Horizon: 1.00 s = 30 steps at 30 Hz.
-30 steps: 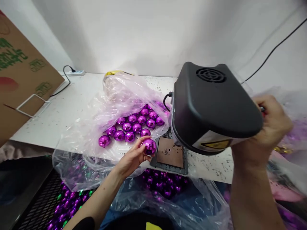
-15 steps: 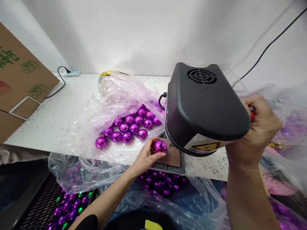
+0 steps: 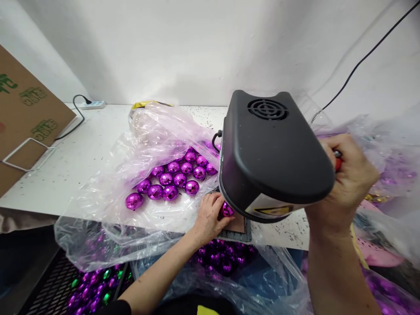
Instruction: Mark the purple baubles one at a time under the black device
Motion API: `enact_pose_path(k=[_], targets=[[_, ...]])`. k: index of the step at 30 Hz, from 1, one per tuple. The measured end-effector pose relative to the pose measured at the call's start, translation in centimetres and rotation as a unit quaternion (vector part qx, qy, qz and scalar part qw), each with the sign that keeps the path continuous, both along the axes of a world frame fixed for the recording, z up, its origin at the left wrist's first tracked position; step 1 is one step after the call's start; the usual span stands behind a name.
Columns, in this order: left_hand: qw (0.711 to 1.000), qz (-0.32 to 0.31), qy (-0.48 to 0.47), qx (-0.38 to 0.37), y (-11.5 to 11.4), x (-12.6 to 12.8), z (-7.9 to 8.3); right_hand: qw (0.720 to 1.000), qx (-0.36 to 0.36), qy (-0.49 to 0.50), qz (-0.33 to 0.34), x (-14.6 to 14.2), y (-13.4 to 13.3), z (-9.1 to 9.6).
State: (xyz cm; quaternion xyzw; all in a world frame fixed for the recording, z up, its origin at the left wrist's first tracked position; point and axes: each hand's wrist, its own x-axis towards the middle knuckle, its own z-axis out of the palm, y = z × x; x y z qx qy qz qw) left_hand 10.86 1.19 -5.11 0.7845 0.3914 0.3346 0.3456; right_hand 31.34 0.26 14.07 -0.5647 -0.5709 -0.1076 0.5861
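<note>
A shiny purple faceted ball (image 3: 227, 209) is in the fingers of my left hand (image 3: 210, 216), over a brown pad on a dark grey mat (image 3: 236, 236). The ball's right side is partly hidden by a bulky black machine (image 3: 277, 151) with a round vent on top and a yellow warning label. At the machine's right side my right hand (image 3: 349, 183) is closed around its grip, which is mostly covered; a bit of red (image 3: 338, 164) shows by the fingers. Several purple balls (image 3: 170, 193) lie in clear plastic left of my left hand.
A carton (image 3: 29, 105) leans at the left, near a wire stand (image 3: 28, 155) and a power strip (image 3: 95, 105). Below the table edge, more purple balls (image 3: 223, 258) fill a plastic-lined container. A black crate (image 3: 49, 280) stands at lower left. Plastic bags (image 3: 393, 153) crowd the right.
My left hand has carried the ball right, partly under the machine's near edge. My right hand keeps its hold on the machine, and the whole view has shifted slightly.
</note>
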Motion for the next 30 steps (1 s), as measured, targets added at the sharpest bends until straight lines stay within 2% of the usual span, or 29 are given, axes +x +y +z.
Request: enact_pose_path(k=[3, 9, 16, 20, 25, 30], targets=[[1.0, 0.008, -0.006, -0.011, 0.1, 0.3, 0.0, 1.0, -0.003, 0.0, 0.002, 0.1, -0.1, -0.1], [0.996, -0.082, 0.022, -0.017, -0.1, 0.2, 0.8, 1.0, 0.0, -0.008, 0.005, 0.1, -0.1, -0.1], [0.999, -0.048, 0.014, -0.009, -0.8, 0.5, 0.5, 1.0, -0.001, -0.016, 0.002, 0.0, -0.1, -0.3], [0.997, -0.047, 0.029, -0.049, -0.9, 0.8, 1.4, 0.999, 0.002, -0.035, -0.008, 0.0, -0.2, -0.1], [0.996, -0.01, 0.045, -0.076, -0.8, 1.4, 2.3, 1.0, -0.005, -0.008, -0.007, -0.2, -0.1, 0.0], [0.994, -0.017, 0.046, -0.092, -0.7, 1.4, 2.2, 0.997, 0.005, -0.014, -0.069, -0.7, -0.5, -0.4]])
